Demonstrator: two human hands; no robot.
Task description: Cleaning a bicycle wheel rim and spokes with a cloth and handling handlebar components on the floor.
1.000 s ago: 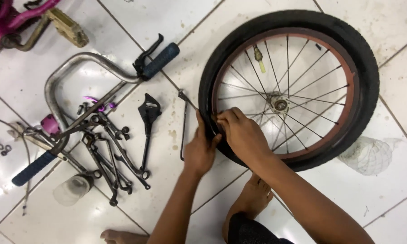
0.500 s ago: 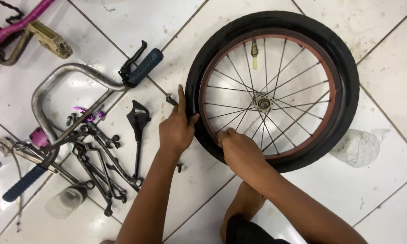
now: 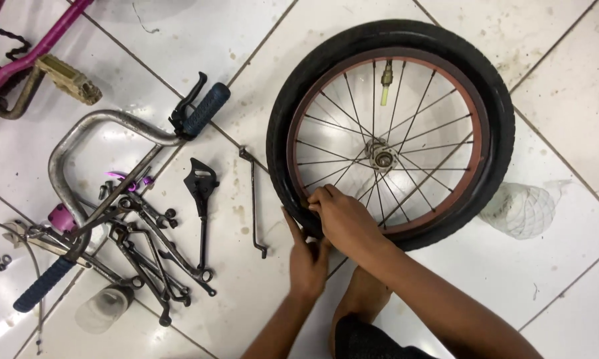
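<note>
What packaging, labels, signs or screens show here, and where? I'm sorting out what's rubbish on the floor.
No labels, signs or screens show.
Mesh bag: crumpled, whitish, see-through netting on the tiles just right of the wheel.
Plastic cup: clear, round, lying low on the left beside the wrenches and the handlebar's blue grip.
Both hands, left hand and right hand, are on the tyre, away from both.
</note>
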